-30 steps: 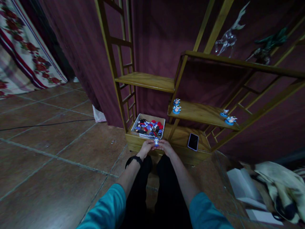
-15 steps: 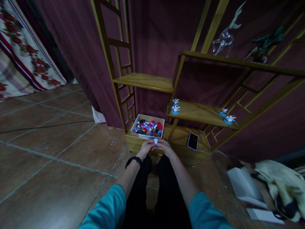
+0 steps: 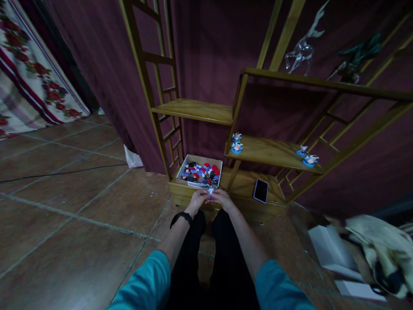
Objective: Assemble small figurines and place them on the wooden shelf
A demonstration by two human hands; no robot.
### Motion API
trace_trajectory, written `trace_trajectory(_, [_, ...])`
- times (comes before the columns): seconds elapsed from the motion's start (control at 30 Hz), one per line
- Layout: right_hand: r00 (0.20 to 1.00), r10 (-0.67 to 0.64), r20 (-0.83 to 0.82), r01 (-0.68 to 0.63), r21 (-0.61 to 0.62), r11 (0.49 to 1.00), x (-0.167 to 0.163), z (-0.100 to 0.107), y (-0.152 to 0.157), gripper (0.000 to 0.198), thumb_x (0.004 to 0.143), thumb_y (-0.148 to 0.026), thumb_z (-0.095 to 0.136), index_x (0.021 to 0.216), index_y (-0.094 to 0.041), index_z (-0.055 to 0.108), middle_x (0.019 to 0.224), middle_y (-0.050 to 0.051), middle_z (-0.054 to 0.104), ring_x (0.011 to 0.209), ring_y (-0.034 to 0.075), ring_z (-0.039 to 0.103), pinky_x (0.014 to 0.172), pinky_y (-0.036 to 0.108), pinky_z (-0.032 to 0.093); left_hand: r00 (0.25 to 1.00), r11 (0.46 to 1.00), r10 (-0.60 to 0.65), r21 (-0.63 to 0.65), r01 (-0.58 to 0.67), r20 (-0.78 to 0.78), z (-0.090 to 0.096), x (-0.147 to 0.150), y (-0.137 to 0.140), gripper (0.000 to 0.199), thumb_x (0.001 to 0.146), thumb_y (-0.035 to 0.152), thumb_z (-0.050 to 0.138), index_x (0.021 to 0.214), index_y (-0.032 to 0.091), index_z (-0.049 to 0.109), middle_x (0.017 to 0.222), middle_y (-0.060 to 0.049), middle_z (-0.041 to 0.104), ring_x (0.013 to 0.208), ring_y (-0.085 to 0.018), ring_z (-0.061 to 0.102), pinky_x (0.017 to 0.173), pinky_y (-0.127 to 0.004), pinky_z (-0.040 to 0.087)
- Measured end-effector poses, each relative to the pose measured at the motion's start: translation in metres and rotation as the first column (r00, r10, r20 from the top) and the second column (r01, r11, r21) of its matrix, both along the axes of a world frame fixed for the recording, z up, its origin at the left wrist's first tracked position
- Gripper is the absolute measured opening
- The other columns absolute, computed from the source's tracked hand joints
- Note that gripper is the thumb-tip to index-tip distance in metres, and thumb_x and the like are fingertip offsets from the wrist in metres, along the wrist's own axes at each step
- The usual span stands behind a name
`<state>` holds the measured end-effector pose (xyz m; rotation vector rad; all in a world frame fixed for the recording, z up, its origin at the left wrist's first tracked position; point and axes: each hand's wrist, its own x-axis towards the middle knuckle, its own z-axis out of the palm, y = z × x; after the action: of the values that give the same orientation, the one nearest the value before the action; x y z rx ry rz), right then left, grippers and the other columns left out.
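Note:
A small white-and-purple figurine (image 3: 211,190) is held upright between both hands, just in front of a shallow cardboard box (image 3: 182,179). My left hand (image 3: 199,199) grips it from the left, fingers closed. From the right, my right hand (image 3: 222,198) pinches the same figurine near its base. Inside the box lie several small figures and parts (image 3: 200,173) in red, purple, black and white. The figurine's finer details are too small to make out.
The box stands on the low wooden shelf unit (image 3: 245,189), with a phone (image 3: 261,190) to its right. Blue-based figurines (image 3: 236,148) stand on the middle shelf's left end, others (image 3: 310,160) on its right. A glass deer (image 3: 301,54) stands higher up. White boxes (image 3: 334,249) lie at lower right.
The view has shifted very slightly. Both hands stay in the same place around the figurine, with no clear movement of it.

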<state>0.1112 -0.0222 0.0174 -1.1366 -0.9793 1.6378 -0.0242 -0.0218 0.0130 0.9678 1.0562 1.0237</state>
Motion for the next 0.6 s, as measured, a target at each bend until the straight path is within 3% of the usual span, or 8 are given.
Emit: trace_trajectory(0.6, [0.999, -0.032, -0.031, 0.033, 0.025, 0.999, 0.002, -0.013, 0.006, 0.029, 0.058, -0.031, 0.075, 0.076, -0.015, 0.06, 0.071, 0.003, 0.067, 0.06, 0.015, 0.065, 0.072, 0.034, 0.054, 0.999, 0.999, 0.033, 0.008, -0.033, 0.025, -0.001, 0.0, 0.0, 0.024, 0.057, 0.026, 0.073, 0.071, 0.011, 0.062, 0.057, -0.001, 0.061, 0.047, -0.009, 0.055, 0.044, -0.018, 0.04])
